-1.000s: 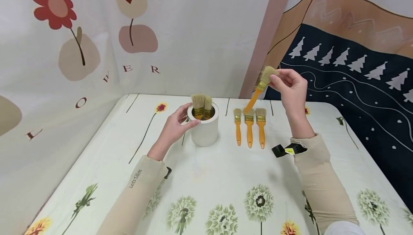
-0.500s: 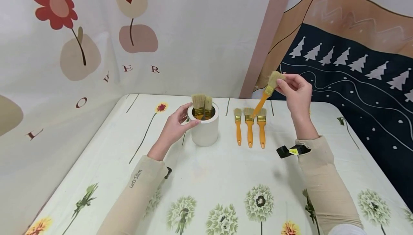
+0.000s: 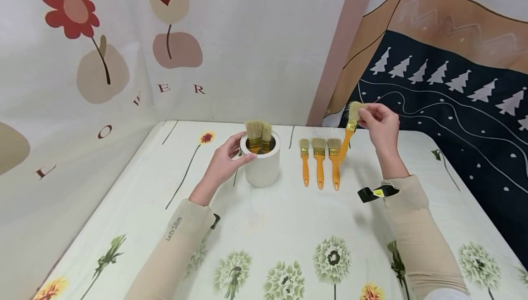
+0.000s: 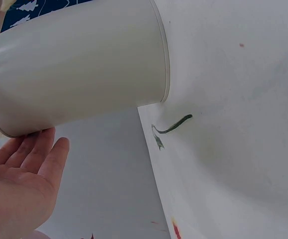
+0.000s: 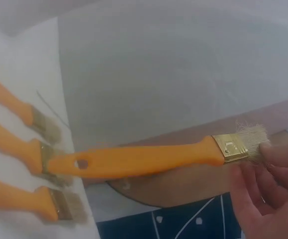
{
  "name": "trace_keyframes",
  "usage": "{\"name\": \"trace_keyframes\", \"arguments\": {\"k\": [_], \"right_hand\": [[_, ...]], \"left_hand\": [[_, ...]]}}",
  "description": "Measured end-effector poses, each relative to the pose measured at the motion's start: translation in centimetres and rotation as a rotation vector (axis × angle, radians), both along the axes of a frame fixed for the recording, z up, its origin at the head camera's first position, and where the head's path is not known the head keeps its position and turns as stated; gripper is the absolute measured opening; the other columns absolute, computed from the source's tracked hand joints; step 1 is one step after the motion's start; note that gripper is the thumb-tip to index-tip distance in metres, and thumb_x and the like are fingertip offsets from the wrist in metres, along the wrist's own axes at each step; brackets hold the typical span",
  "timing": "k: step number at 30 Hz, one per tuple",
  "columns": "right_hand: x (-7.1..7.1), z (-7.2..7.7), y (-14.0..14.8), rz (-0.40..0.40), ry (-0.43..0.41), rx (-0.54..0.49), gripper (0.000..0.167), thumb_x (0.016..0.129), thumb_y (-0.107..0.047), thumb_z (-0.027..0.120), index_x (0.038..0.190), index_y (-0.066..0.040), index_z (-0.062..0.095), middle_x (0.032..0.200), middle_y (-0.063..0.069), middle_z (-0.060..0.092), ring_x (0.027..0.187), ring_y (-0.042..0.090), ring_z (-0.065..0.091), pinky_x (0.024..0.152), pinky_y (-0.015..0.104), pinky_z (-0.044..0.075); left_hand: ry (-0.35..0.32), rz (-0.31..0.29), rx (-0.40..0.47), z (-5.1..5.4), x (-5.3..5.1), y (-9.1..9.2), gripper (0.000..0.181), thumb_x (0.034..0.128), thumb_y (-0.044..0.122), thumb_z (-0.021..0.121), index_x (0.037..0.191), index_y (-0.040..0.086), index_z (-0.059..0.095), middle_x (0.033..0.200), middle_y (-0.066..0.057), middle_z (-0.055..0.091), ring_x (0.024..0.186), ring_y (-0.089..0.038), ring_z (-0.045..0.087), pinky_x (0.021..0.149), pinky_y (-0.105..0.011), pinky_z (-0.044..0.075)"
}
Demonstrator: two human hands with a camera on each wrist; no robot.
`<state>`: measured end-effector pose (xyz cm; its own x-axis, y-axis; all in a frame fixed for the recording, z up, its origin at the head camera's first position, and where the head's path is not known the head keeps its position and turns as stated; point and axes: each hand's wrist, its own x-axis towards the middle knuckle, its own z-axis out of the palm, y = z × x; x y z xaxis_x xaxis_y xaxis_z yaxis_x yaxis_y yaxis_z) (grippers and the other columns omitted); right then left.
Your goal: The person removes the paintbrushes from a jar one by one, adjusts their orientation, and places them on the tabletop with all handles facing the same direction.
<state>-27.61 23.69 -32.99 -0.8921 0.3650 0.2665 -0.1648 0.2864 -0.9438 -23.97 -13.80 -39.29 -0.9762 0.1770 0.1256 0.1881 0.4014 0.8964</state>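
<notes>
My left hand (image 3: 224, 160) holds the white cylindrical pot (image 3: 262, 171) by its upper left side, thumb at the front of the rim and fingers behind. Inside the upright pot, brushes (image 3: 254, 131) stand bristles up. Between thumb and fingers, my right hand (image 3: 381, 128) pinches a paintbrush (image 5: 148, 159) by its pale bristles. Its orange handle hangs down over the table, at the right of the lying row. That row holds three orange-handled paintbrushes: a narrow one (image 3: 305, 167), a middle one (image 3: 320, 169) and a right one (image 3: 335, 167), bristles pointing away from me.
A white cloth with printed flowers covers the table (image 3: 264, 226). Behind it hangs a pale flower-print curtain (image 3: 255, 52), touching the far edge. A dark tree-patterned cloth (image 3: 453, 107) hangs at the right.
My right hand has moved rightward and lower with the paintbrush, whose handle now hangs more upright and has passed from the middle brush to the right one. My left hand and the pot stay still.
</notes>
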Motion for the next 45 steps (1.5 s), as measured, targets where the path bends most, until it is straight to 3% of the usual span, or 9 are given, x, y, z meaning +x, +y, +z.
{"name": "trace_keyframes", "arguments": {"k": [5, 12, 32, 40, 45], "right_hand": [[-0.8, -1.1, 0.7, 0.002, -0.071, 0.055, 0.023, 0.098, -0.018, 0.064, 0.115, -0.004, 0.067, 0.081, -0.023, 0.06, 0.072, -0.008, 0.062, 0.069, 0.005, 0.055], [-1.9, -2.9, 1.7, -0.004, -0.181, 0.116, 0.032, 0.101, -0.023, 0.059, 0.123, -0.001, 0.063, 0.082, -0.021, 0.057, 0.077, -0.006, 0.058, 0.068, 0.005, 0.055], [-3.9, -7.1, 3.1, -0.022, -0.406, 0.144, 0.036, 0.103, -0.023, 0.054, 0.132, -0.002, 0.06, 0.106, 0.003, 0.059, 0.08, 0.001, 0.055, 0.064, 0.006, 0.053], [-4.4, -8.2, 3.8, 0.019, -0.419, 0.156, 0.037, 0.101, -0.018, 0.057, 0.13, 0.005, 0.06, 0.105, 0.006, 0.06, 0.069, -0.006, 0.051, 0.06, 0.005, 0.052], [-4.2, -8.8, 4.0, 0.03, -0.434, 0.158, 0.038, 0.1, -0.019, 0.06, 0.13, 0.004, 0.06, 0.089, -0.006, 0.06, 0.061, -0.011, 0.052, 0.06, 0.006, 0.052]], "left_hand": [[0.006, -0.001, -0.007, 0.2, 0.1, 0.0, 0.074, 0.0908, 0.025, 0.075, 0.153, 0.01, 0.038, 0.154, -0.018, 0.046, 0.144, -0.031, 0.044, 0.12, -0.046, 0.038], [0.002, 0.003, -0.008, 0.2, 0.1, 0.0, 0.074, 0.0902, 0.026, 0.075, 0.153, 0.01, 0.038, 0.153, -0.017, 0.047, 0.143, -0.03, 0.045, 0.12, -0.045, 0.039], [-0.001, -0.005, 0.013, 0.0, -0.1, 0.0, 0.074, 0.0903, 0.024, 0.075, 0.153, 0.01, 0.038, 0.154, -0.021, 0.044, 0.144, -0.034, 0.042, 0.12, -0.046, 0.037], [-0.001, -0.002, 0.005, 0.1, 0.0, 0.0, 0.073, 0.0909, 0.024, 0.074, 0.153, 0.01, 0.038, 0.153, -0.018, 0.046, 0.144, -0.031, 0.044, 0.12, -0.045, 0.038], [-0.001, -0.001, 0.001, 0.1, 0.1, 0.0, 0.074, 0.0908, 0.025, 0.075, 0.153, 0.011, 0.038, 0.153, -0.017, 0.046, 0.144, -0.031, 0.043, 0.12, -0.045, 0.038]]}}
